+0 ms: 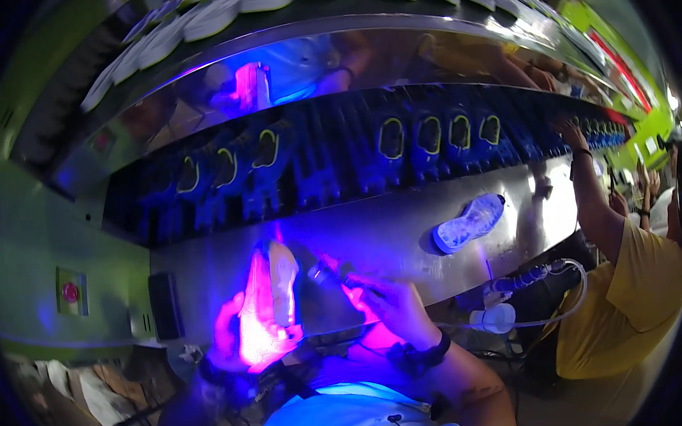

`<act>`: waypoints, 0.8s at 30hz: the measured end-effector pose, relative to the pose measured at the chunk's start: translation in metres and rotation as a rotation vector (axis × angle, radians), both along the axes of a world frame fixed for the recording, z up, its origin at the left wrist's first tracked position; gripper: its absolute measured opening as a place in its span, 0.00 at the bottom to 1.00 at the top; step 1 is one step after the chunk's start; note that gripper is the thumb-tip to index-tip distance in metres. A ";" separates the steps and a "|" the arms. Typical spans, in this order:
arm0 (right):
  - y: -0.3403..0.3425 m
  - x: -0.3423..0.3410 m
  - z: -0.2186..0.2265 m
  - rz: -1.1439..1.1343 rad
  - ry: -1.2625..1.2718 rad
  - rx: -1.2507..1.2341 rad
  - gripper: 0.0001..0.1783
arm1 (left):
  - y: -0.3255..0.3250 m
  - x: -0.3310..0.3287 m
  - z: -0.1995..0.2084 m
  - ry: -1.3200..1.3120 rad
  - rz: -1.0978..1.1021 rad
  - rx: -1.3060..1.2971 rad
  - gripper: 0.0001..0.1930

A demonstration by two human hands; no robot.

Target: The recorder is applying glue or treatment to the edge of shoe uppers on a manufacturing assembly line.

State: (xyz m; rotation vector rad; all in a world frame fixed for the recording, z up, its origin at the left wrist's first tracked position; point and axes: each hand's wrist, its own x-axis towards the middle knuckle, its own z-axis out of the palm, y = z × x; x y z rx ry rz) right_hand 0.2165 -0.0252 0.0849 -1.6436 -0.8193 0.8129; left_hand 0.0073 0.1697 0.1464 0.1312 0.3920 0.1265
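The near edge of the shiny grey metal table [372, 227] runs right by my hands. Past my grip, a long dark-blue belt [331, 171] closes off the far side. Left of my grip sits a black block [165, 305]. To the right there is a wide gap of metal before a pale bluish-white shoe sole [471, 223].

My left hand [225, 335] is wrapped around a long, narrow shoe [284, 281]. It glows bright pink on its left side and has a pale whitish sole on its right. My right hand [398, 306] is curled around a thin dark tool [330, 275], apart from the shoe.
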 end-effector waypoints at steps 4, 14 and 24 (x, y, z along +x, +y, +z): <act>-0.018 0.023 -0.050 -0.423 0.156 0.080 0.23 | 0.074 0.095 -0.034 0.172 -0.141 0.926 0.42; -0.011 0.018 -0.046 -0.427 0.058 0.060 0.22 | 0.105 0.315 -0.091 0.594 -0.189 2.365 0.38; -0.019 0.023 -0.032 -0.401 0.158 0.081 0.20 | 0.228 0.287 -0.085 0.576 -0.017 2.764 0.37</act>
